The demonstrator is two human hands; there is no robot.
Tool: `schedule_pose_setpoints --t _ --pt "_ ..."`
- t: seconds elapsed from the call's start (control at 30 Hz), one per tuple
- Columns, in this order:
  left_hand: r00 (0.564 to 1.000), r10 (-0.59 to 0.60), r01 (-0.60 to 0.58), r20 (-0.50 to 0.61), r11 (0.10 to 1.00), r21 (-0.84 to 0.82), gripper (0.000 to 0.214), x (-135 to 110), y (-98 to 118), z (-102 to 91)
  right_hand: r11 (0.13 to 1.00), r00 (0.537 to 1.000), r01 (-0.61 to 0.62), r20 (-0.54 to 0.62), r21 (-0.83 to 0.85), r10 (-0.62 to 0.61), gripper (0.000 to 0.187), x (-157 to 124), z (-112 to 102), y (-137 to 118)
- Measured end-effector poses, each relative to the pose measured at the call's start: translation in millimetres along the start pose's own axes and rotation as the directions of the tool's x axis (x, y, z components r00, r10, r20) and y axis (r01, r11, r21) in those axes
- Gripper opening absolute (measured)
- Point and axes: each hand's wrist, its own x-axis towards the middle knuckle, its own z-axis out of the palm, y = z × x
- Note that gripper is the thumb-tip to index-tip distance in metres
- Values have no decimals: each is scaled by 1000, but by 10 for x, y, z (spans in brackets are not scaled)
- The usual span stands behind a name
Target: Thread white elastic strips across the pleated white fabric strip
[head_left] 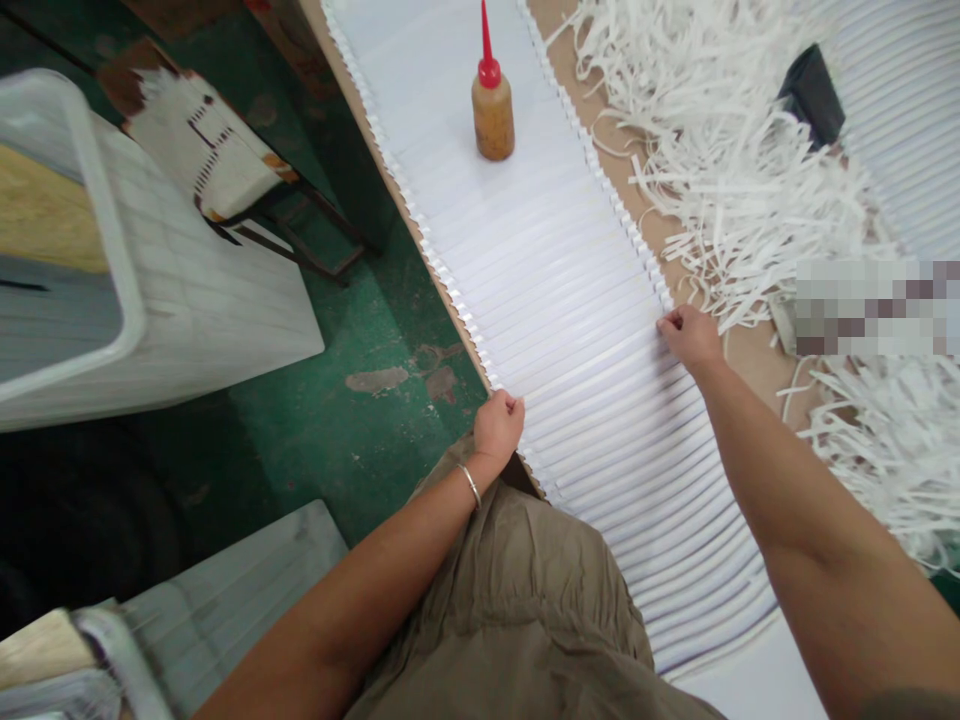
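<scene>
A long row of overlapping white paper sheets [570, 300] lies fanned along a brown table. My left hand [497, 425] is closed in a pinch on the left end of one sheet at the table's near edge. At the opposite end of the same sheet, my right hand [690, 337] pinches the row's right edge. A glue bottle [493, 105] with a red nozzle stands upright on the sheets farther up, apart from both hands.
Heaps of white paper strips [742, 170] cover the table to the right, with a black object [814, 90] among them. A white plastic crate [112, 280] and a stool [217, 150] stand on the green floor at left. Another crate [150, 640] sits at bottom left.
</scene>
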Motion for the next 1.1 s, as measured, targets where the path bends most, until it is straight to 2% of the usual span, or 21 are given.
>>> schedule_pose_setpoints --t 0.1,0.23,0.33,0.43,0.53,0.63,0.7,0.77,0.83,0.9,0.97,1.0,1.03,1.1 --pt "1000 -7 7 13 999 33 29 -8 13 -42 993 1000 28 9 -115 -27 23 -207 -102 -192" --pt "1000 22 -22 -1 998 -50 26 -66 -45 -108 960 982 181 84 -212 -166 33 -562 -247 -294" --pt "996 91 -87 19 984 -156 28 -145 -96 -144 950 989 140 -8 -280 -149 40 -609 -330 -86" --pt "992 120 -105 42 961 -257 29 -233 -90 -182 951 984 39 -154 -306 -89 44 -444 -369 246" --pt "991 124 -101 48 937 -334 29 -299 -48 -230 950 984 24 -159 -310 -77 38 -284 -381 480" --pt "988 145 -113 59 922 -369 28 -339 -6 -261 939 980 109 -123 -326 -157 34 -328 -470 525" --pt "980 186 -151 72 928 -340 28 -369 47 -249 914 964 211 -84 -346 -254 29 -506 -596 461" --pt "960 265 -231 89 930 -285 27 -424 153 -205 865 925 352 -10 -357 -380 22 -787 -734 328" --pt "914 388 -346 115 897 -275 22 -511 320 -141 801 857 512 122 -311 -500 17 -1126 -830 134" --pt "839 526 -463 141 825 -323 21 -624 523 -80 783 786 601 301 -163 -540 18 -1464 -849 -103" --pt "763 623 -540 171 761 -360 31 -730 709 -43 820 730 573 447 14 -518 22 -1748 -802 -346" --pt "742 641 -554 196 751 -359 31 -768 777 -37 846 723 528 485 73 -493 23 -1855 -766 -455" --pt "734 641 -553 226 757 -348 26 -790 821 -40 871 725 476 505 124 -468 24 -1935 -730 -549" --pt "750 602 -515 275 792 -329 18 -779 818 -74 899 742 381 508 216 -437 24 -2006 -679 -669"
